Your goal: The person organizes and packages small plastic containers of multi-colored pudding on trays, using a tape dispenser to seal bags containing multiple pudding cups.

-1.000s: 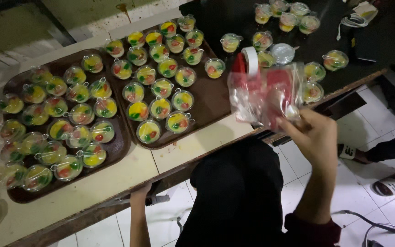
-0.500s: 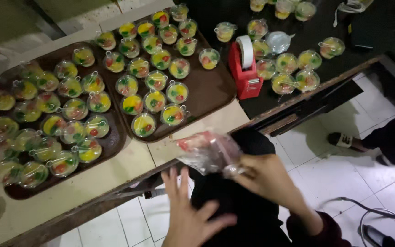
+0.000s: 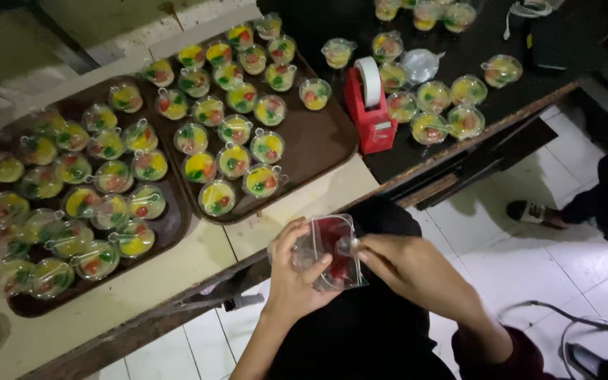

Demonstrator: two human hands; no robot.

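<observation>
Evidently a small clear plastic bag [image 3: 332, 252] with something red inside is held between both hands, above the lap and just off the edge of the bench [image 3: 297, 211]. It is judged light, soft and slippery, best pinched at its top edge. Fingers of the left hand [image 3: 297, 278] are curled under it, those of the right hand [image 3: 409, 271] pinched at its upper right corner; its long axis runs roughly away from the body, mouth pointing towards the bench.

Clear lidded dessert cups [image 3: 217, 196] with yellow, red and green filling crowd two brown trays [image 3: 321, 144]; more sit loose on the dark surface [image 3: 508, 98] beside a red tape dispenser [image 3: 369, 105]. A clear plastic bag [image 3: 332, 252] with red contents lies between both hands.
</observation>
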